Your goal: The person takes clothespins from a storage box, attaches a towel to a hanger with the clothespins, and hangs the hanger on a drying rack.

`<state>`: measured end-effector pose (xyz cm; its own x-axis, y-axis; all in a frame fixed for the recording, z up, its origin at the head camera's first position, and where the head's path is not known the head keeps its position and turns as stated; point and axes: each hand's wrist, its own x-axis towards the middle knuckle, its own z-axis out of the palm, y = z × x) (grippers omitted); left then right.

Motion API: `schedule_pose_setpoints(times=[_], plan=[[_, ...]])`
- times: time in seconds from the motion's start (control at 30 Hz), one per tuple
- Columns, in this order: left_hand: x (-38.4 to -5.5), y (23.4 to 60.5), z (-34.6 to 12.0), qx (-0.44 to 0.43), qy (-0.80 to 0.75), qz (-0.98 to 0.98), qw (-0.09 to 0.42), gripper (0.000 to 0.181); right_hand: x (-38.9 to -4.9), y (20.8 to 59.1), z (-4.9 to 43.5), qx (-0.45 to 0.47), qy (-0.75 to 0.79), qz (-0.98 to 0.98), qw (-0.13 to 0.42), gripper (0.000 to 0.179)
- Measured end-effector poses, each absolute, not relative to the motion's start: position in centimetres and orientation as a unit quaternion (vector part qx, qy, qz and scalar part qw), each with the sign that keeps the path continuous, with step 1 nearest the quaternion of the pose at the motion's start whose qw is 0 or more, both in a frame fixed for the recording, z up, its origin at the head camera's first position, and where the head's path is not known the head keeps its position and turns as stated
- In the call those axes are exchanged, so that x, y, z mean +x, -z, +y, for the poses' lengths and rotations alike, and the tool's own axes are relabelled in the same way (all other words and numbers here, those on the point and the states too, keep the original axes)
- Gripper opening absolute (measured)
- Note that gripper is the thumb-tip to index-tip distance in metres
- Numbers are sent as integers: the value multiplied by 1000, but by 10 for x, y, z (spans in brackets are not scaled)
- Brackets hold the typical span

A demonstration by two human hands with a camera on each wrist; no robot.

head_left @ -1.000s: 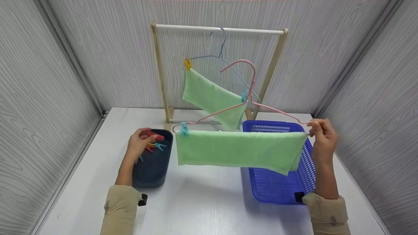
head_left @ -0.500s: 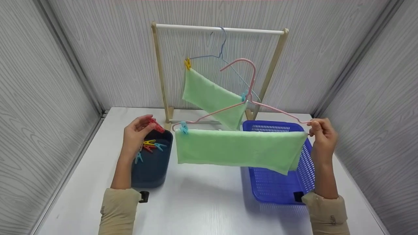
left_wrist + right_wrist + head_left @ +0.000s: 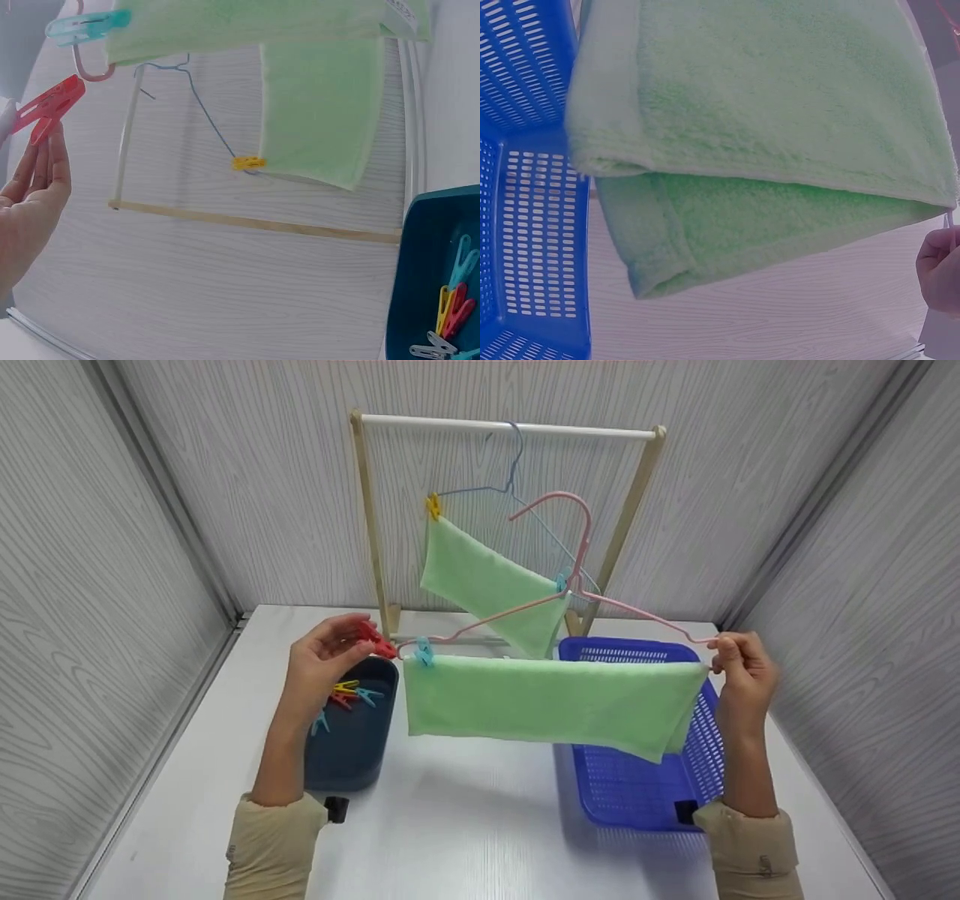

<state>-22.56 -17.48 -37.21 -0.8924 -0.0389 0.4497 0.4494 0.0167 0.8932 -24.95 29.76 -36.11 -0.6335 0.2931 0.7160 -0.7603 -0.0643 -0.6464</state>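
Observation:
A red clothespin (image 3: 377, 641) is pinched between the thumb and fingers of my left hand (image 3: 322, 660), close to the left end of a pink hanger (image 3: 514, 606). In the left wrist view that clothespin (image 3: 52, 109) is apart from the hanger. My right hand (image 3: 745, 675) grips the hanger's right end and holds it up. Folded over the hanger's lower bar is a light green towel (image 3: 551, 705), its left corner clipped by a light blue clothespin (image 3: 424, 652). The right wrist view shows the towel's two layers (image 3: 780, 97) hanging apart at the lower edge.
Below my left hand a dark bin (image 3: 349, 757) holds several clothespins (image 3: 345, 696). A blue basket (image 3: 637, 802) stands under the towel at right. Behind, a rack (image 3: 502, 426) carries a blue hanger (image 3: 469, 490) with another green towel (image 3: 487, 577), clipped at both ends and slanting.
My left hand has lifted the red clothespin out of the dark bin and brought it up and right to the hanger's left end. The right hand and hanger have stayed nearly still.

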Motion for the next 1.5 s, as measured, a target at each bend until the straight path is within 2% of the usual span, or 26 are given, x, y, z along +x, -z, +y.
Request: schedule_pose_setpoints(times=[0.47, 0.8, 1.17, 1.5], plan=[[-214, 363, -155, -202, 676, -690, 161, 38, -250, 361, 295, 211, -705, -562, 378, 15], [-205, 353, -152, -212, 661, -696, 183, 38, -251, 361, 295, 212, -699, -566, 383, 17], [-200, 345, -139, -268, 660, -681, 170, 36, -251, 367, 295, 199, -688, -586, 378, 15], [-198, 339, -125, -285, 655, -683, 150, 38, -250, 364, 293, 196, -687, -587, 379, 16]])
